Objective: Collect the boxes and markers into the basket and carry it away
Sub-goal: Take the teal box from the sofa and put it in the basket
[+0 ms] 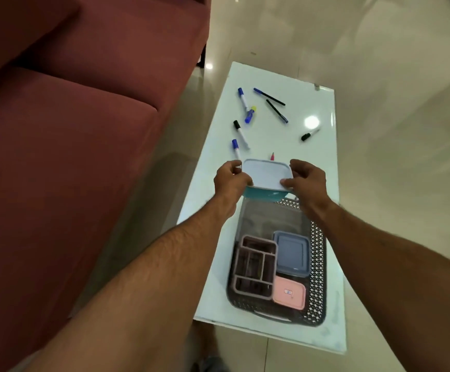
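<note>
A teal box with a pale lid (265,174) hangs just above the far end of the dark lattice basket (318,267). My left hand (230,181) grips its left side and my right hand (306,178) its right side. Inside the basket lie a pink divided tray (253,267), a blue-lidded box (291,253) and a small pink box (289,292). Beyond the held box, several markers and pens are scattered on the table: blue-capped markers (242,98) (235,147), black-capped markers (240,132) (309,135), dark pens (269,96), a small blue and yellow item (250,114). A red tip (272,156) peeks out behind the box.
The white glossy table (323,167) is narrow and runs away from me. A maroon sofa (70,130) stands close along its left side. Shiny beige floor tiles (406,130) surround the table on the right and far end.
</note>
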